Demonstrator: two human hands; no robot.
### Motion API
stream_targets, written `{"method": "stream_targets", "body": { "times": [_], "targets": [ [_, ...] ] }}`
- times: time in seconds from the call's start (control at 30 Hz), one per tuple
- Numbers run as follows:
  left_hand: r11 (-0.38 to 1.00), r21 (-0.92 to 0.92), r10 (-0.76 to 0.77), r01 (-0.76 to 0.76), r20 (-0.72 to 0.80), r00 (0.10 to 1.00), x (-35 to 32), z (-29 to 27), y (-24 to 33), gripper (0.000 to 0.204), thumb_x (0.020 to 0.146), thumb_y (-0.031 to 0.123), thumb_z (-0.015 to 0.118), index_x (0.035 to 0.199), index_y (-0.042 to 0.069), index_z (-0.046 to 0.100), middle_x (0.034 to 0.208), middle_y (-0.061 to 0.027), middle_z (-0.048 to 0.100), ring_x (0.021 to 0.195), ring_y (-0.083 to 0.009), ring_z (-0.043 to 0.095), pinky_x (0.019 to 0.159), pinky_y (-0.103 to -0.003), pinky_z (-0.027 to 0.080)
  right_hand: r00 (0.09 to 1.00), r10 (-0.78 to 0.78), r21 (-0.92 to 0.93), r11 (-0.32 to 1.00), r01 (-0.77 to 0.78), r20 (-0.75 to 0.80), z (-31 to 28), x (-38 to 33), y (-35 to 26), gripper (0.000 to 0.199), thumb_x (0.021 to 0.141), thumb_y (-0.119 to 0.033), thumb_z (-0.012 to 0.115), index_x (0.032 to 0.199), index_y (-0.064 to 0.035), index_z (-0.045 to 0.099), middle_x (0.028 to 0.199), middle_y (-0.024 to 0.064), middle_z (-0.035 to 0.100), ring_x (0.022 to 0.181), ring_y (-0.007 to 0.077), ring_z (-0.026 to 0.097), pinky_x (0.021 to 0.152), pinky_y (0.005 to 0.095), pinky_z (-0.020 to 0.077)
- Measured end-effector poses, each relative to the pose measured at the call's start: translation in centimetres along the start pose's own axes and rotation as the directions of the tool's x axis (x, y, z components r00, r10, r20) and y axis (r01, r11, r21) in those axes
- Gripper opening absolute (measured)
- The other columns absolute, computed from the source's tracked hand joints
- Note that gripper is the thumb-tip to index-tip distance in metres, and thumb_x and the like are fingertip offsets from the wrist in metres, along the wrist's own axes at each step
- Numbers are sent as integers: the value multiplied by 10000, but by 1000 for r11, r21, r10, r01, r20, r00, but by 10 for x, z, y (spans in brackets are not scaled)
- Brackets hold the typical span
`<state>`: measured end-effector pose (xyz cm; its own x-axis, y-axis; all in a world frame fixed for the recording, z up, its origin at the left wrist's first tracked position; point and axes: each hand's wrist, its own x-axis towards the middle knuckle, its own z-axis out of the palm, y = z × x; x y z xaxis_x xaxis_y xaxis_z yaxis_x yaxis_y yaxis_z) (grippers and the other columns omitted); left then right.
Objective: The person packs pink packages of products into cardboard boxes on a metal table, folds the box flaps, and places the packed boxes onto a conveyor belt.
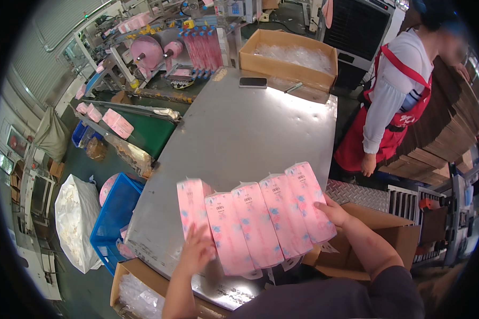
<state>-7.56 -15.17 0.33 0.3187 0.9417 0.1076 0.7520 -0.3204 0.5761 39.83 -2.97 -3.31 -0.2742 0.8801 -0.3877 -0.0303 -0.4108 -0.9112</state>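
Several pink tissue packs (255,223) with blue and pale floral print stand side by side in a row at the near edge of the metal table (223,127). My right hand (332,213) grips the rightmost pack from its outer side, the thumb on its face and the other fingers partly hidden. At the row's other end, the leftmost pack (193,204) sits slightly apart and tilted. My left hand (198,252) is beside its lower end, fingers spread and a little blurred. Whether those fingertips touch the pack, I cannot tell.
On the table's far side are a carton of clear plastic bags (287,56) and a dark phone (253,82). A green conveyor (149,133) carries pink packs at left, above a blue basket (109,218). An open carton (356,250) lies right; a co-worker in a red apron (367,135) stands beyond.
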Motion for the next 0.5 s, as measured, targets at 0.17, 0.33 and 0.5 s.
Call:
{"method": "stream_targets", "body": {
  "times": [0.17,0.33,0.5],
  "targets": [
    [400,-905,-686,147,-190,702,-31,25,27,519,885,177,637,1347,34,448,1466,-131,442,1328,-324,459,1101,-476,374,993,90,273,956,-107,74,-5,4,3,569,1007,-268,529,1518,-124,325,1413,124,507,1238,238,545,1025,365,465],
    [-316,-943,-696,104,304,651,-5,68,5,760,1001,600,350,1541,74,250,1558,-94,344,1381,-266,400,1131,-439,356,930,260,650,665,-369,261,-8,27,27,508,1018,-394,469,1433,-102,458,1341,113,587,1147,226,612,968,391,519],
    [-385,-921,-637,65,316,703,13,108,22,784,987,626,334,1539,73,259,1562,-94,339,1399,-254,369,1146,-431,328,918,212,673,628,-390,335,-16,1,14,458,1019,-353,494,1365,-55,521,1311,91,610,1106,206,635,952,389,528]
  ]
}}
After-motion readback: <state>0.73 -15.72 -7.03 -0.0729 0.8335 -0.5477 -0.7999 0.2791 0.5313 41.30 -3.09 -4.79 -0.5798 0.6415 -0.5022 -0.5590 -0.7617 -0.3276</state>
